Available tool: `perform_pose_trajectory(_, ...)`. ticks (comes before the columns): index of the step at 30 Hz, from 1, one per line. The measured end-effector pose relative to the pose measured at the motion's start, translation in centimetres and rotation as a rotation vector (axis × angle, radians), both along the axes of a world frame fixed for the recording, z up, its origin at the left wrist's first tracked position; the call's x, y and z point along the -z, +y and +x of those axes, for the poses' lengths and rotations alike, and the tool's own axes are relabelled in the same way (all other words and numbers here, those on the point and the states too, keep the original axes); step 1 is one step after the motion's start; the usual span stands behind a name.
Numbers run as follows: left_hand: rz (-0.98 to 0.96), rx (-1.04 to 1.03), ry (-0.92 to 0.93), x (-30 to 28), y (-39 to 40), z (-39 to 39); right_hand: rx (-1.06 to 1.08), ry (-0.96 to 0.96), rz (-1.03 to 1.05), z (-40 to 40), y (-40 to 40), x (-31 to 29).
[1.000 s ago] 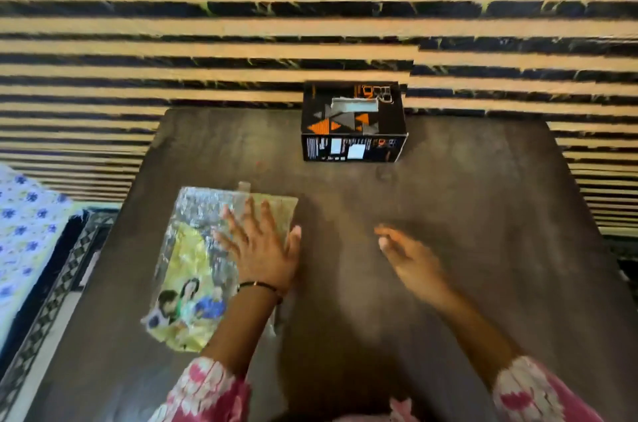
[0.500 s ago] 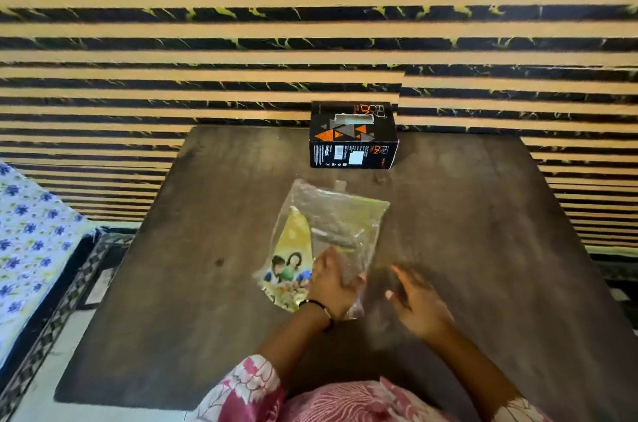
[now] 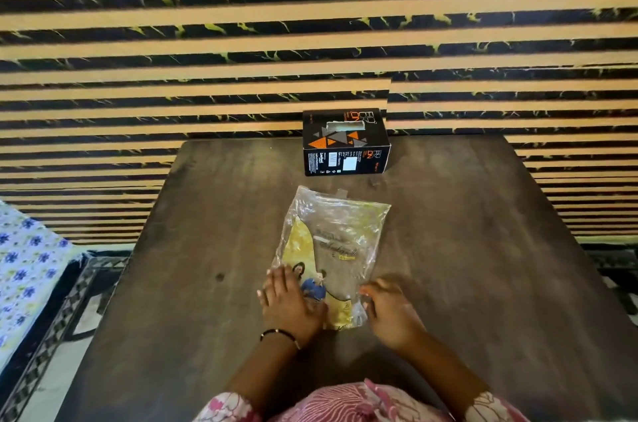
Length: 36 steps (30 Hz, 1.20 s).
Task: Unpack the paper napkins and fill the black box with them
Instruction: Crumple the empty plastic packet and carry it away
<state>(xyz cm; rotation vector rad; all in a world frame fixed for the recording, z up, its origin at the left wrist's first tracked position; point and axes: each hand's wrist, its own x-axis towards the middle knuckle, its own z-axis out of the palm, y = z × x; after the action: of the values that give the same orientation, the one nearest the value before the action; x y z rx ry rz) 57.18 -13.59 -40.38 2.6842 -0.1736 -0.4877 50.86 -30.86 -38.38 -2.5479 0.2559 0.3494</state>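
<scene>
While both hands rest at its near end, the napkin packet (image 3: 333,256) lies flat at the middle of the dark wooden table (image 3: 483,249), its long side running away from the person.

Item 1, napkin packet: clear crinkled plastic wrap, sealed as far as can be seen, with a yellow printed panel and small pictured figures near the bottom; a small tab shows at its far edge.

Item 2, black box (image 3: 346,142): stands upright at the far edge of the table, just beyond the packet and apart from it, with orange and grey triangles on top, a slot-shaped opening in the top face, and white print on the near side.

Item 3, left hand (image 3: 288,304): palm down, fingers spread and laid flat on the packet's near left corner, pressing rather than gripping; a thin dark bracelet (image 3: 279,334) sits on the wrist.

Item 4, right hand (image 3: 392,311): loosely curled, fingertips at the packet's near right edge; whether it pinches the plastic cannot be told.

Item 5, surroundings: a wall of tan and black horizontal stripes (image 3: 241,41) behind the table; a blue-flowered cloth (image 3: 24,269) at far left; pink and white patterned sleeves (image 3: 345,404) at the bottom.
</scene>
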Motion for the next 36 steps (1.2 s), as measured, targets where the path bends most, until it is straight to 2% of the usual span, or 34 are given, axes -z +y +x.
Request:
perform_pose_trajectory(4, 0.048, 0.16, -0.012, 0.3, -0.9, -0.8, -0.074, 0.041, 0.078, 1.2, 1.4, -0.4)
perform_pose_trajectory(9, 0.043, 0.3, 0.026, -0.4, -1.6, -0.3, -0.025, 0.058, 0.301, 1.1, 3.4, -1.4)
perform_pose_trajectory(11, 0.061, 0.321, 0.016, -0.6, -1.9, -0.4, -0.009, 0.031, 0.308, 0.8, 3.7, -1.1)
perform_pose_trajectory(15, 0.091, 0.287, -0.04, -0.8, -1.8, 0.2, 0.16, -0.107, 0.271, 0.8, 3.1, -1.5)
perform_pose_trajectory(19, 0.099, 0.306, -0.075, -1.3, -1.7, 0.2, 0.266, -0.118, 0.19, 0.8, 2.3, -1.9)
perform_pose_trajectory(23, -0.029, 0.416, -0.179, -1.5, -1.9, -0.7, 0.236, -0.047, 0.265, 0.6, 2.5, -1.7)
perform_pose_trajectory(25, -0.214, 0.41, -0.189, -1.5, -1.8, -0.7, 0.208, -0.047, 0.328, 0.6, 2.4, -1.8)
perform_pose_trajectory(27, -0.413, 0.361, -0.122, -1.6, -1.8, -0.8, 0.204, -0.06, 0.352, 0.5, 2.1, -2.2)
perform_pose_trajectory(29, -0.529, 0.298, -0.096, -1.9, -1.8, -1.1, 0.214, -0.069, 0.375, 0.5, 2.0, -2.8)
perform_pose_trajectory(31, -0.55, 0.26, -0.098, -2.3, -2.0, -1.1, 0.233, -0.087, 0.436, 0.4, 2.2, -3.1)
perform_pose_trajectory(36, -0.356, 0.34, -0.19, -3.1, -2.0, -0.4, 0.238, -0.068, 0.6, -0.3, 2.0, -3.2)
